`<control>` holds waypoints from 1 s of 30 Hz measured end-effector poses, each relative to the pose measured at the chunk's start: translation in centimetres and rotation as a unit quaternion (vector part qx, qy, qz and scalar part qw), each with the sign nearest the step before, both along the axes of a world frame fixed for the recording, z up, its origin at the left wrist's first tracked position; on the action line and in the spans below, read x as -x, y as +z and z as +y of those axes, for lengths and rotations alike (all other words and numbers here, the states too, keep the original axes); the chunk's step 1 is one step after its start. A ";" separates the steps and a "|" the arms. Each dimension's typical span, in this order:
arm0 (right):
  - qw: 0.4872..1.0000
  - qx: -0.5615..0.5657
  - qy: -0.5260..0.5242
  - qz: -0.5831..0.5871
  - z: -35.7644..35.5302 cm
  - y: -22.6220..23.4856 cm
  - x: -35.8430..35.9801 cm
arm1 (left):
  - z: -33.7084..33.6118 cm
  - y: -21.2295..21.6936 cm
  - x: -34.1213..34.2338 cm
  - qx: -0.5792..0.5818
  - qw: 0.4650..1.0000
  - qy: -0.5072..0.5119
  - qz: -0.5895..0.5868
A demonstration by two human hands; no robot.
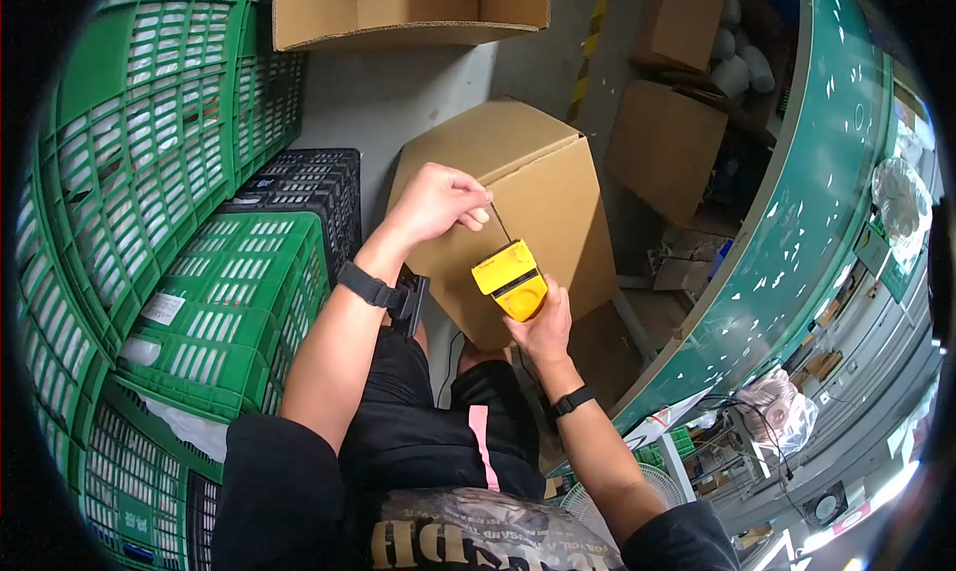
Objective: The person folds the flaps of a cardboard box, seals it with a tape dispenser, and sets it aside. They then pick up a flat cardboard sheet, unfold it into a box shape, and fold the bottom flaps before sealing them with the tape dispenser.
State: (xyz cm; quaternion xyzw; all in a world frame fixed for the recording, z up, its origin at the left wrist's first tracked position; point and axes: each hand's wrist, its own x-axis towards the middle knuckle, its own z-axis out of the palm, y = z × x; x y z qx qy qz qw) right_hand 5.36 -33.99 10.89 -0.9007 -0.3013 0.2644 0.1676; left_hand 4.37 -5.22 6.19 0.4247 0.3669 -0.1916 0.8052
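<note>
My right hand [545, 324] is closed around the lower end of a yellow handheld case [508, 267]. The case has a black band across its middle and a rounded lower part; its exact kind I cannot tell. A thin dark strip [500, 221] runs from the top of the case up to my left hand [438, 205]. The fingers of that hand pinch its upper end. Both hands are above a closed brown cardboard box [543, 195], which stands in front of my legs.
Green plastic crates [224, 302] are stacked on the left, beside a black crate [344, 188]. An open cardboard box [418, 28] lies beyond. On the right runs a green table edge [777, 203], with cardboard pieces [662, 143] under it. A white fan [642, 486] stands at lower right.
</note>
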 end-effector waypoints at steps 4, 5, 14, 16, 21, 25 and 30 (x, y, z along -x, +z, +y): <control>1.000 -0.016 0.005 0.003 -0.6 0.0 0.3 | -0.5 -1.2 1.0 0.015 0.999 0.036 -0.022; 1.000 -0.013 0.005 0.001 -1.2 -0.2 0.4 | 0.0 -1.1 0.9 0.018 0.999 0.037 -0.024; 1.000 -0.014 0.000 -0.011 -3.3 -1.4 -0.3 | 4.5 -0.8 -2.5 -0.067 0.997 -0.008 -0.023; 1.000 0.005 0.003 0.003 -3.1 -1.6 -0.2 | 4.1 -1.5 -2.1 -0.062 0.998 0.009 -0.007; 0.998 0.062 0.015 0.007 -0.5 -1.1 -1.0 | 4.7 -5.3 -1.8 -0.083 0.996 -0.025 -0.007; 0.995 0.097 0.005 0.005 1.8 -0.8 -1.6 | 4.9 -7.8 -2.6 -0.075 0.996 -0.028 -0.043; 0.993 0.121 0.005 0.004 3.3 -0.9 -1.9 | 4.3 -11.9 -2.3 -0.038 0.999 -0.029 -0.014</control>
